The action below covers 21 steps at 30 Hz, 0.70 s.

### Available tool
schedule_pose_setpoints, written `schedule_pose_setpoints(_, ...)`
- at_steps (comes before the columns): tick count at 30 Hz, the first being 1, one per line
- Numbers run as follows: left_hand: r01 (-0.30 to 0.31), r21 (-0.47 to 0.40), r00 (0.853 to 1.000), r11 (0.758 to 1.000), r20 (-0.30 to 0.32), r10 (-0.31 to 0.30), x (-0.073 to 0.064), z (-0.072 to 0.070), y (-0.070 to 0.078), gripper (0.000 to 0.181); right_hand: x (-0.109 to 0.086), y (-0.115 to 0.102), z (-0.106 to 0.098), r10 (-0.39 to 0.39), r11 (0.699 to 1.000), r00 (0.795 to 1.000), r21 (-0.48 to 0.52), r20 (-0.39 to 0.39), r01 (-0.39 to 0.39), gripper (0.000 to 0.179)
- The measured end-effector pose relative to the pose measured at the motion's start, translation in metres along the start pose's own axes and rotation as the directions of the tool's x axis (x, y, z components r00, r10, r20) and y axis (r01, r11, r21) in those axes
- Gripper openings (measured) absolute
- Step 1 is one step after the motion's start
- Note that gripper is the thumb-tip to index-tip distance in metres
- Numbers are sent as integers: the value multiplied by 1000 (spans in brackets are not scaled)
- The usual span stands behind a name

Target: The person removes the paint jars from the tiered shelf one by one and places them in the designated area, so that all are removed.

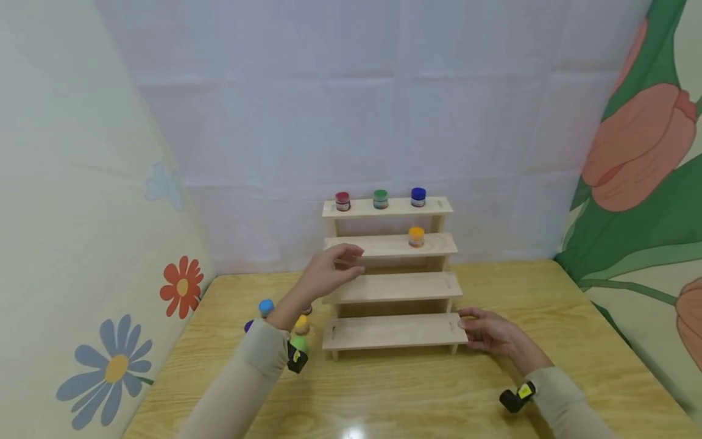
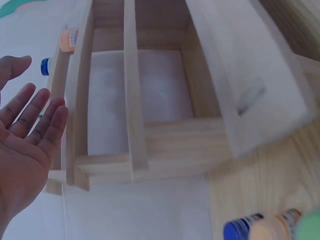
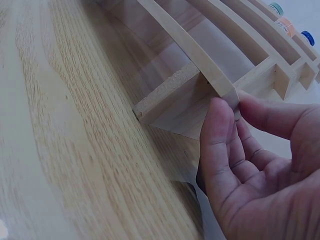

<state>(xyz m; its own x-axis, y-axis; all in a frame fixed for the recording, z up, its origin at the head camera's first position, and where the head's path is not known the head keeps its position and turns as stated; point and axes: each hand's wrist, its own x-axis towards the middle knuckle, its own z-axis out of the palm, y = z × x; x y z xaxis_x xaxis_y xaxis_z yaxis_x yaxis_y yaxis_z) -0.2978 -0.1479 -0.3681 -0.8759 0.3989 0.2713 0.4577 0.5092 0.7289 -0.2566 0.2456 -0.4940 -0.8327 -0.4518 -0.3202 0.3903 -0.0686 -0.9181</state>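
Note:
A four-tiered wooden display stand point(image 1: 395, 332) stands on the table. Along its top tier sit a red-lidded paint jar point(image 1: 342, 202), a green-lidded jar point(image 1: 381, 199) and a blue-lidded jar point(image 1: 418, 197). One tier lower, toward the right, is an orange paint jar point(image 1: 416, 237). My left hand point(image 1: 329, 268) hovers before the left ends of the middle tiers; in the left wrist view its palm is bare and the fingers are extended. With thumb and fingers, my right hand point(image 3: 250, 160) pinches the right end of the lowest tier.
Left of the stand, several more jars stand on the table, among them a light blue one point(image 1: 265, 307), an orange one point(image 1: 301, 324) and a light green one point(image 1: 298, 343); my left forearm partly covers the group. White cloth point(image 1: 362, 122) hangs behind, floral cloth at both sides.

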Motion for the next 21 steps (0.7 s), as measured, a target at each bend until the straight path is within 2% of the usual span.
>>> schedule_pose_setpoints(10, -23, -71, 999, 997, 34, 25, 42, 17, 21, 44, 0, 0, -1, -3, 1000, 1000, 13, 4, 3, 25)
schedule_pose_setpoints(21, -20, -53, 998, 998, 53, 23, 73, 38, 35, 42, 1, 1, -1, -4, 1000, 1000, 8, 0, 4, 23)
